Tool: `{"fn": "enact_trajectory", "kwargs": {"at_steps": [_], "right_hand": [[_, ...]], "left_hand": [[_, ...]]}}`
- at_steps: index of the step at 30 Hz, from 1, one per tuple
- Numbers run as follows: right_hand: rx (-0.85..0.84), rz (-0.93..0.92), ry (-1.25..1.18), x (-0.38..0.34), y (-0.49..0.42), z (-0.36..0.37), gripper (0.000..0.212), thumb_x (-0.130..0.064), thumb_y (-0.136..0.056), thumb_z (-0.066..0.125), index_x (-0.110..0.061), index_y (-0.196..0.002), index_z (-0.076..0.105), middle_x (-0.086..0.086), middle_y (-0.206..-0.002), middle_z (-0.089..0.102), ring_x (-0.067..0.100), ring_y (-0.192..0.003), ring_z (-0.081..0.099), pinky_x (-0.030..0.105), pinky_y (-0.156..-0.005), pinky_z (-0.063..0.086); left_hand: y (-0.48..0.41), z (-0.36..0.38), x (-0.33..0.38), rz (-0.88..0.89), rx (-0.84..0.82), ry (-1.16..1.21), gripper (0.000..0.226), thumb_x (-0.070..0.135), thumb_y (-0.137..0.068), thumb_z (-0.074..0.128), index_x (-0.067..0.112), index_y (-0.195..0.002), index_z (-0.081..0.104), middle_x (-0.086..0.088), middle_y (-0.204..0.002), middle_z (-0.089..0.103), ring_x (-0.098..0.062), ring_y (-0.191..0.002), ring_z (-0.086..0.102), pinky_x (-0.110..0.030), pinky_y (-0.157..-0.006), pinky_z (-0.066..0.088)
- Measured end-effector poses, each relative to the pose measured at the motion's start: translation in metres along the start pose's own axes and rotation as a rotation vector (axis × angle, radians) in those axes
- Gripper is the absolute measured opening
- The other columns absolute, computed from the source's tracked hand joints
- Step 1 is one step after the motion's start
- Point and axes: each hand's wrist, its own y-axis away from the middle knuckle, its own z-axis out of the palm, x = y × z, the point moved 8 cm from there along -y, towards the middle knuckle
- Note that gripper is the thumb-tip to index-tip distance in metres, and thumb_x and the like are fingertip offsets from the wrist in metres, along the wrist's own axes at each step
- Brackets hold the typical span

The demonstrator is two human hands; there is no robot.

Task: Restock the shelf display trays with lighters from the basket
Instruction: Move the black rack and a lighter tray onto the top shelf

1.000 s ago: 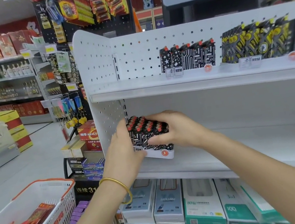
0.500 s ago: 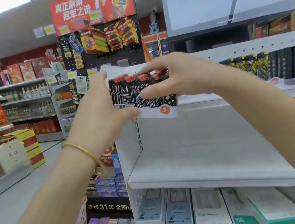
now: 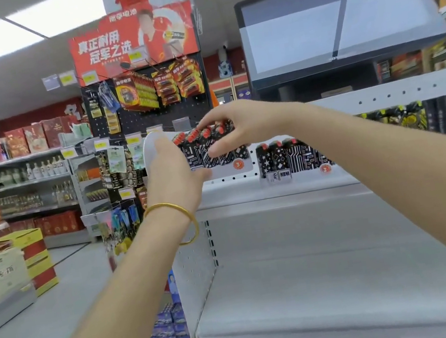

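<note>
Supermarket top shelf (image 3: 249, 194): left hand (image 3: 170, 171) and right hand (image 3: 235, 125) clasp a lighter tray (image 3: 230, 169) over its left end; next, likely lower it beside the neighbouring tray (image 3: 290, 157).

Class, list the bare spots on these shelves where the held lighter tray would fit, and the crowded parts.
Free: top shelf left of the shelved lighter tray; the wide shelf below. Crowded: right of that tray, yellow-black lighters.
</note>
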Motion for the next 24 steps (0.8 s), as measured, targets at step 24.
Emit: {"fn": "enact_trajectory", "kwargs": {"at_steps": [24], "right_hand": [[-0.279, 0.154, 0.28, 0.027, -0.016, 0.043, 0.075, -0.07, -0.078, 0.05, -0.031, -0.14, 0.034, -0.006, -0.14, 0.043, 0.018, -0.126, 0.042, 0.042, -0.105, 0.035]], "left_hand": [[-0.015, 0.024, -0.022, -0.183, -0.264, -0.218, 0.067, 0.024, -0.077, 0.076, -0.002, -0.123, 0.035, -0.009, -0.09, 0.045, -0.025, -0.084, 0.046, -0.032, -0.067, 0.038]]}}
